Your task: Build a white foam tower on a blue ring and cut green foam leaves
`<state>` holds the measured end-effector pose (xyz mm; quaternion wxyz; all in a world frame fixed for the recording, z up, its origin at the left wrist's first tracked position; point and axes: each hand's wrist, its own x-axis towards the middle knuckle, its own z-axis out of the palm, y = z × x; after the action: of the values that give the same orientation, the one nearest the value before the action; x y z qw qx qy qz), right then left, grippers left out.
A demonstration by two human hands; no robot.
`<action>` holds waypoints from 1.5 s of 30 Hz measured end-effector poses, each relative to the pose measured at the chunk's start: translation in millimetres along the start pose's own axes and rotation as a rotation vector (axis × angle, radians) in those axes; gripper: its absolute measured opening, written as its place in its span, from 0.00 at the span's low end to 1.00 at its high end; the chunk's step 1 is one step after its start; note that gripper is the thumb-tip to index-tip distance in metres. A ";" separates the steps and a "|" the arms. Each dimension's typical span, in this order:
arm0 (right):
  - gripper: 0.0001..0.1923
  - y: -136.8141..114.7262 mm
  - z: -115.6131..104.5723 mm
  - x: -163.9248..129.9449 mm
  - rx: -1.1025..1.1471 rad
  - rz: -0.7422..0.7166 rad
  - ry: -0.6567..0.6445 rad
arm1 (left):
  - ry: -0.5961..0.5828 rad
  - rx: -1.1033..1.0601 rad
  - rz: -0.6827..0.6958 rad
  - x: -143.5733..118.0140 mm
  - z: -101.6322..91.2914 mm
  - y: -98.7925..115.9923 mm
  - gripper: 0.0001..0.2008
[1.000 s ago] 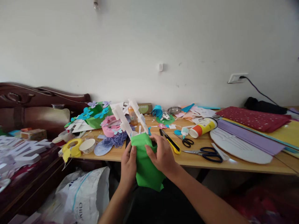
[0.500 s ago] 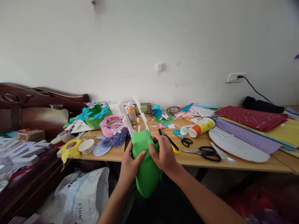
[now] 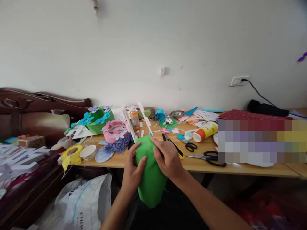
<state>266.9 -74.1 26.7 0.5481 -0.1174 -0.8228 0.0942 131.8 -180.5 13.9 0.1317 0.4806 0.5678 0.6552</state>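
Between my two hands, in front of the table edge, is a green paper craft piece (image 3: pixel 151 185) with a flat upper end and a rounded lower end. White strips (image 3: pixel 144 115) stick up from its far end in two bundles. My left hand (image 3: pixel 134 166) grips its left side, thumb lying on the front face. My right hand (image 3: pixel 169 156) wraps the upper right side, with its fingers on the front near the top. The fingers behind the paper are hidden.
On the wooden table (image 3: pixel 148 162) lie a yellow utility knife (image 3: pixel 178 150), black-handled scissors (image 3: pixel 211 157), smaller scissors (image 3: pixel 191 146), a glue bottle (image 3: pixel 188 136) and a yellow-red can (image 3: pixel 205 131). Purple yarn (image 3: pixel 120 143) and a pink ring (image 3: pixel 112 135) lie left. The right end is pixelated.
My right fingers have shifted over the top right of the green piece and lie flatter. The piece's lower end sits slightly lower. My left hand still holds its side.
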 end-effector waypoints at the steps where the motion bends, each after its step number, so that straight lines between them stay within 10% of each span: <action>1: 0.20 0.2 -0.8 -0.9 0.007 0.000 -0.007 | -0.010 -0.050 -0.030 1.2 -0.2 3.2 0.24; 8: 0.27 5.5 -4.5 -9.0 0.002 -0.047 -0.017 | -0.078 -0.309 -0.267 2.7 1.9 16.0 0.31; 14: 0.28 11.4 -10.1 -8.3 -0.029 -0.069 -0.045 | -0.299 -0.255 -0.182 10.5 -7.3 13.5 0.44; 27: 0.60 58.7 -17.0 -22.4 0.011 -0.176 -0.531 | -0.387 0.031 -0.075 13.9 -10.8 -37.0 0.46; 45: 0.55 51.9 -21.6 -16.5 0.161 0.337 -0.812 | -0.560 0.070 -0.164 27.9 -20.5 -34.3 0.53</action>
<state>297.7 -28.9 5.6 0.1651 -0.1604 -0.9307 0.2844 88.9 -162.1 -0.3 0.3192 0.5995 0.5685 0.4643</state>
